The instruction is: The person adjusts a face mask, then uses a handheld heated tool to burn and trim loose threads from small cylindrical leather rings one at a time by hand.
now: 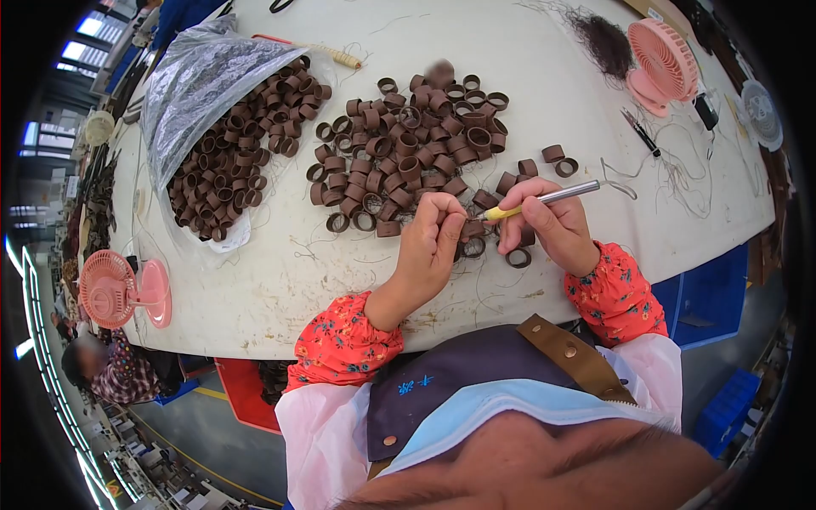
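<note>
Brown rings lie in a loose pile on the white table. At the pile's near edge, my left hand is closed, thumb against the fingers, around a small brown piece that is mostly hidden. Close beside it, my right hand grips a pen-like tool with a yellow front part and a metal shaft, a wire coming from its rear end. The tool's tip points at the piece by my left fingertips. Several rings lie under and beside my right hand.
A plastic bag spilling more brown rings lies at the left. Pink fans stand at the far right and the left edge. Thin wires and a dark thread tangle lie right. A person is at lower left.
</note>
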{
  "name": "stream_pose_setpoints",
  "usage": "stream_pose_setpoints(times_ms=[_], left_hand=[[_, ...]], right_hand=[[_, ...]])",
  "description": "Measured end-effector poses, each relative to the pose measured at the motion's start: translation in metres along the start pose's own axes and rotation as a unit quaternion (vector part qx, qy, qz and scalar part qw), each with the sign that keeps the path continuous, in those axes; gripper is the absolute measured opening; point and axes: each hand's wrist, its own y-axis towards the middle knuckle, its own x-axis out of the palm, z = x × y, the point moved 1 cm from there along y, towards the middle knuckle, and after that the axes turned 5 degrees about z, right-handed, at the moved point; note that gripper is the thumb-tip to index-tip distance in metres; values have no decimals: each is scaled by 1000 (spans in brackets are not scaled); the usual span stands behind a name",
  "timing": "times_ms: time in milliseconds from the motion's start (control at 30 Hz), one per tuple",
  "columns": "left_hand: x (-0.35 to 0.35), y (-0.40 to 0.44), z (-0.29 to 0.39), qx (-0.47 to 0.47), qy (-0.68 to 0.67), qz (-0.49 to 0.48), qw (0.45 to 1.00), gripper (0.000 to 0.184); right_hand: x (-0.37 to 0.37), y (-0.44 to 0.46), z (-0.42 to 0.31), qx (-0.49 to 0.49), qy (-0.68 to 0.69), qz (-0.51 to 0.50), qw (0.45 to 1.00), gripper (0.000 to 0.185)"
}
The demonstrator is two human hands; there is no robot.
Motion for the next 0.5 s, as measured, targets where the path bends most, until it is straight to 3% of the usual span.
stream_pose_setpoints(times_ms=[100, 200, 300, 433, 500], left_hand=[[0, 0, -2, -4, -15, 2, 1000, 8], [-1, 0, -6, -26, -63, 6, 998, 9], [-1, 2, -2, -52, -110, 10, 993, 11], [2, 6, 1, -64, -181, 17, 981, 15], [3, 6, 1, -64, -198, 35, 977, 16]], right_hand=[[-3, 1, 7, -49, 14, -3, 999, 24], [-2, 4, 4, -91, -103, 24, 990, 20], [3, 7, 1, -112, -305, 12, 946, 21], [5, 4, 2, -5, -222, -15, 975, 26], [5, 2, 2, 3, -191, -3, 982, 25]])
